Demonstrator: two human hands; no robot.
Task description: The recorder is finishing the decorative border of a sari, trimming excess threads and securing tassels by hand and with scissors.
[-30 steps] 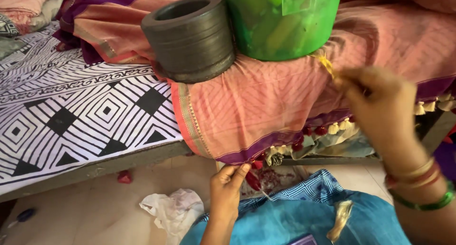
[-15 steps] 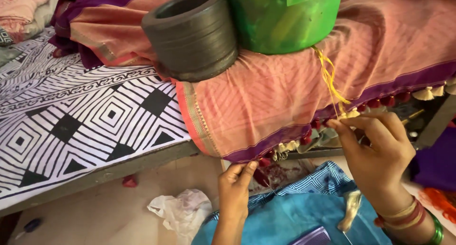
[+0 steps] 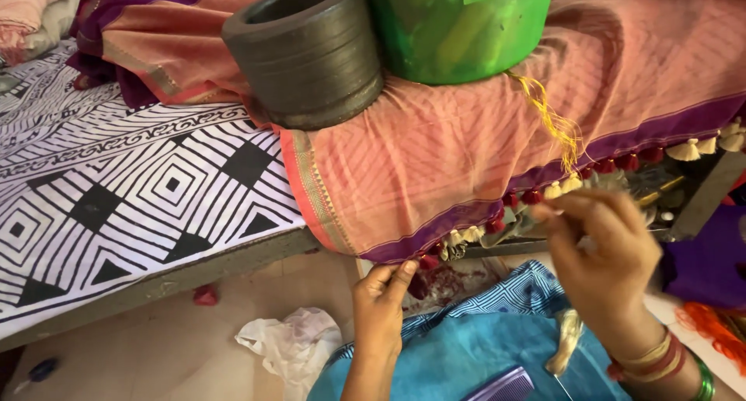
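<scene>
Left hand (image 3: 381,312) pinches the sari (image 3: 466,160) border, where it hangs over the bed (image 3: 116,207) edge below the 2 weights. Right hand (image 3: 602,253), fingers closed, pinches yellow thread (image 3: 556,125) near the tassels (image 3: 536,195). Step in hand: tassel tying, apparently; next move calls for steady thread tension.

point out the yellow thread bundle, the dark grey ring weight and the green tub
yellow thread bundle (image 3: 553,123), head view, on the middle of the hanging strands
dark grey ring weight (image 3: 311,67), head view, on its ribbed outer wall
green tub (image 3: 458,32), head view, on its front wall
</scene>
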